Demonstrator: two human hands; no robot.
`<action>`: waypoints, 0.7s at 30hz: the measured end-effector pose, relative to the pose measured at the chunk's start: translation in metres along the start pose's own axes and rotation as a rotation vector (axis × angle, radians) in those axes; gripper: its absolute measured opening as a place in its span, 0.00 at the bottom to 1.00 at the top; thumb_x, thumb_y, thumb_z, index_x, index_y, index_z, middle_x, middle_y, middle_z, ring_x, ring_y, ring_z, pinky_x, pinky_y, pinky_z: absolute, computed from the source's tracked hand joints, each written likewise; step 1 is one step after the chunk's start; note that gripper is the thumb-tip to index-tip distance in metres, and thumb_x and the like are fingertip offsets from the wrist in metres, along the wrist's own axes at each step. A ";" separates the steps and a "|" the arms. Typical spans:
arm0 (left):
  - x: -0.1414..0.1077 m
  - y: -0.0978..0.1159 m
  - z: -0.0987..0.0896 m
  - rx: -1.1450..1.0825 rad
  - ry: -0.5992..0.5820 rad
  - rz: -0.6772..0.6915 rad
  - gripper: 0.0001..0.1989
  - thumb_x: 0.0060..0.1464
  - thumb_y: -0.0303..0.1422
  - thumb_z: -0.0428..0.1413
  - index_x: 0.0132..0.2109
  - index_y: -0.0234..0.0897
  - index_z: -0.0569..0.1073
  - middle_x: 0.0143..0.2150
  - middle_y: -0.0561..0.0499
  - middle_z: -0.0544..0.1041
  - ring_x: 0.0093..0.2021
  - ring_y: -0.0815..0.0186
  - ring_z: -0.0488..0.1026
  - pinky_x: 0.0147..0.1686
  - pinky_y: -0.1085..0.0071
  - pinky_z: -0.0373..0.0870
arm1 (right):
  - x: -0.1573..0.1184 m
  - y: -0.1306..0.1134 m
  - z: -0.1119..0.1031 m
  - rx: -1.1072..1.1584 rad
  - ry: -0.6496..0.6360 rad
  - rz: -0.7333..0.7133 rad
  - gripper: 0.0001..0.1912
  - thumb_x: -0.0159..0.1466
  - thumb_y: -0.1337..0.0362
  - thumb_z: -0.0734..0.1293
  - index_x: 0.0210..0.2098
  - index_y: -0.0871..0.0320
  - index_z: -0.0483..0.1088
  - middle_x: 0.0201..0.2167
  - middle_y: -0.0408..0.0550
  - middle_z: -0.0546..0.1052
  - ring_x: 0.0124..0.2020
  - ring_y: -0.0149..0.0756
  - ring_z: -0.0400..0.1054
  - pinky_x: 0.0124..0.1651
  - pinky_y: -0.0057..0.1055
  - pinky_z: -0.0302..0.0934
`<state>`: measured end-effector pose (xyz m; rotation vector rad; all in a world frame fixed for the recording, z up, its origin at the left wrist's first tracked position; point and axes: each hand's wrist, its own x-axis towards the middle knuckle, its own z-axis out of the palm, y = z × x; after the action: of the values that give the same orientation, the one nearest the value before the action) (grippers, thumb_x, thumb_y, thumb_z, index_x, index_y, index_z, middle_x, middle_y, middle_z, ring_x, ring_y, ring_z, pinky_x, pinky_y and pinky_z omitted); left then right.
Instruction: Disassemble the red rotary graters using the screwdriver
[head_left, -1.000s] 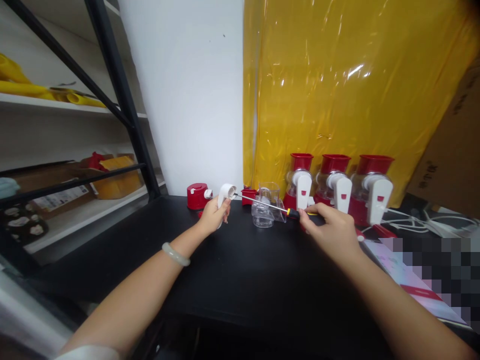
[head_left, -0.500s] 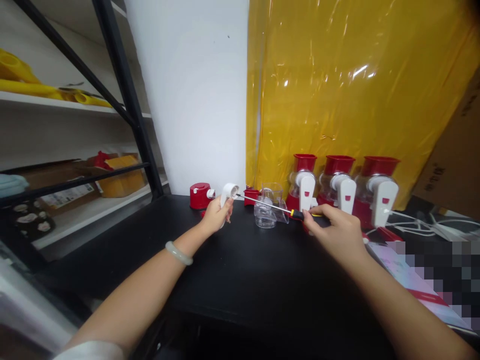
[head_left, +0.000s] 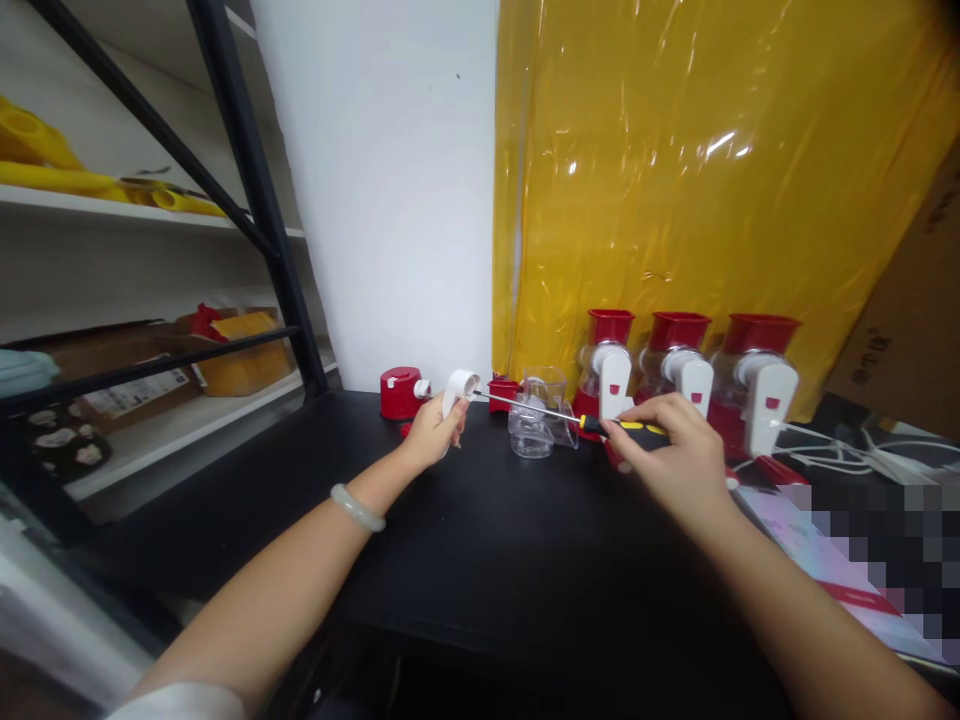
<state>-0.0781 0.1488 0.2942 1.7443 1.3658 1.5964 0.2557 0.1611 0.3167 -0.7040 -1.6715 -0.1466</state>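
Note:
My left hand [head_left: 435, 428] is closed around a white crank handle [head_left: 459, 384], its round hollow end facing right. A screwdriver [head_left: 634, 431] with a black and yellow grip lies in the closed fingers of my right hand [head_left: 675, 450]. Its long shaft points left, and the tip is at the opening of the white part; whether it touches a screw inside cannot be seen. Behind the shaft stands a clear plastic housing [head_left: 532, 430]. A red base with a white stub [head_left: 400, 393] sits just beyond my left hand, and a small red part [head_left: 502, 394] stands behind the housing.
Three red, white and clear hand-cranked graters [head_left: 763, 385] stand in a row at the right back of the black table [head_left: 480, 570]. White cables [head_left: 847, 455] and a printed sheet [head_left: 817, 560] lie at the right. A shelf rack [head_left: 255, 180] borders the left side.
The fingers of my right hand have shifted on the screwdriver, so more of its grip now shows. My left hand and the white crank handle stay almost in place.

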 end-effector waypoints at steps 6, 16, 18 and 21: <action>0.001 0.003 0.002 -0.138 -0.058 -0.085 0.37 0.50 0.71 0.51 0.32 0.37 0.67 0.23 0.54 0.70 0.18 0.71 0.68 0.20 0.71 0.72 | 0.003 0.007 0.003 0.208 0.044 0.341 0.19 0.61 0.47 0.71 0.42 0.54 0.73 0.38 0.49 0.78 0.39 0.41 0.74 0.44 0.39 0.69; -0.011 0.020 0.014 -0.356 -0.325 -0.230 0.34 0.54 0.66 0.55 0.45 0.37 0.66 0.28 0.53 0.76 0.22 0.64 0.77 0.25 0.66 0.76 | 0.012 0.030 -0.018 0.015 -0.061 0.395 0.21 0.69 0.47 0.59 0.31 0.54 0.73 0.17 0.43 0.70 0.21 0.37 0.65 0.31 0.34 0.59; -0.014 0.020 0.016 -0.349 -0.359 -0.216 0.33 0.56 0.65 0.54 0.45 0.37 0.66 0.26 0.53 0.76 0.22 0.64 0.76 0.24 0.67 0.76 | 0.013 0.038 -0.018 -0.039 -0.081 0.399 0.24 0.69 0.46 0.58 0.26 0.54 0.71 0.15 0.43 0.67 0.22 0.37 0.64 0.30 0.34 0.56; -0.016 0.018 0.017 -0.309 -0.382 -0.214 0.32 0.57 0.64 0.54 0.45 0.37 0.66 0.25 0.54 0.75 0.20 0.66 0.74 0.24 0.68 0.75 | 0.014 0.047 -0.014 -0.067 -0.076 0.438 0.24 0.67 0.45 0.58 0.21 0.54 0.65 0.15 0.42 0.64 0.23 0.36 0.62 0.30 0.34 0.53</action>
<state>-0.0535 0.1324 0.2956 1.5570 1.0223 1.2073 0.2912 0.1971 0.3201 -1.1200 -1.5495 0.1373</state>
